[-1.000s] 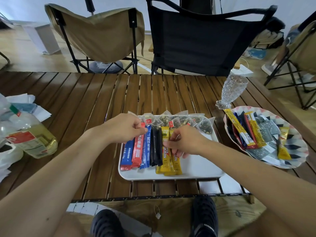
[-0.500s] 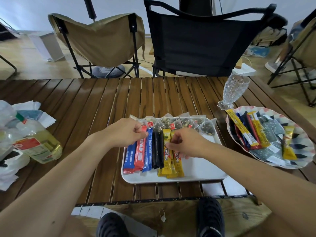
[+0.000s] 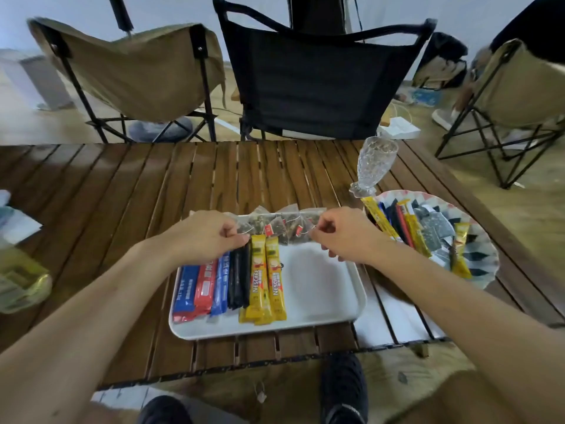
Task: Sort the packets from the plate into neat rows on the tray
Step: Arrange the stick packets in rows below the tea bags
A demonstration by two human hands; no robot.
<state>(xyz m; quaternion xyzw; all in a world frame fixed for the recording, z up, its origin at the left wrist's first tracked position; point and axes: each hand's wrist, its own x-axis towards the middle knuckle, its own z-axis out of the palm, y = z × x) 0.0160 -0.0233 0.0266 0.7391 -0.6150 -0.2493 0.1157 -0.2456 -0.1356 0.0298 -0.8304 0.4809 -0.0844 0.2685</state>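
Evidently, left hand (image 3: 208, 238) and right hand (image 3: 344, 237) each pinched an end of the clear tea-bag row (image 3: 276, 224) on the white plastic tray (image 3: 318, 283); gentle, even straightening seemed wisest.

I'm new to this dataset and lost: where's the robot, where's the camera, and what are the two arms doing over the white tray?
There is no robot: these are a person's own two bare arms. Every picture comes from one wide-angle camera worn on the head, looking forward and down, so the arms enter from the bottom. On the slatted wooden table sits a white tray with a near row of stick packets, blue, red, black and yellow, and a far row of tea bags. The left hand and the right hand pinch that row at its two ends, apparently straightening it. To the right a patterned plate holds unsorted packets, with a cut glass behind it.
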